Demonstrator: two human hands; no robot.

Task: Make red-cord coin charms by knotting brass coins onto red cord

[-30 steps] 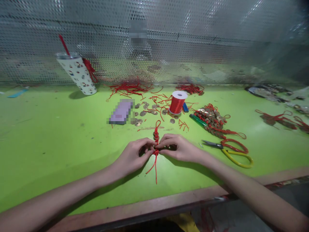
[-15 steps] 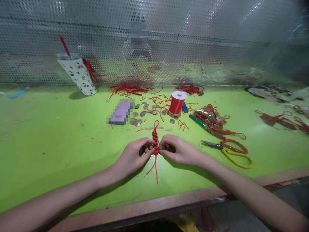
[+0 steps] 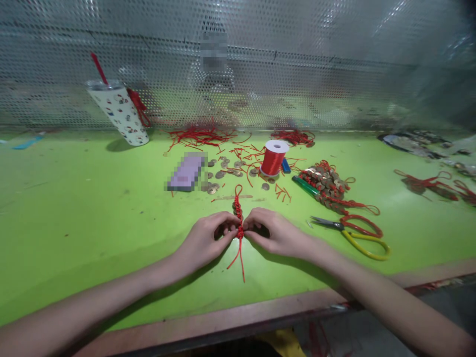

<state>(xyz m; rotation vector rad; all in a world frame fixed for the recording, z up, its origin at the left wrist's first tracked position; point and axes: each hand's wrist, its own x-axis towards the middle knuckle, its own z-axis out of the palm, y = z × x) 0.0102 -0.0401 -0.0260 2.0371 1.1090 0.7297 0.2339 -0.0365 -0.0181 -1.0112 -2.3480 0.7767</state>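
Red knotted cord (image 3: 237,202) between hands
Left hand (image 3: 207,235) grips its lower part; right hand (image 3: 277,233) alongside, clamped or apart, I cannot tell. Scissors (image 3: 337,225) lie right of the grip.

Grn tabletop (image 3: 74,213) w/ perf'd grey panel (image 3: 316,89) behind.

Left hand (image 3: 205,235) and right hand (image 3: 277,232) face to face, fingers (image 3: 223,216) bent inward, forearms (image 3: 126,290) aslant.

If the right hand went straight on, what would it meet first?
The right hand would likely first meet the red knotted cord, then the left hand; contact now is hard to tell.
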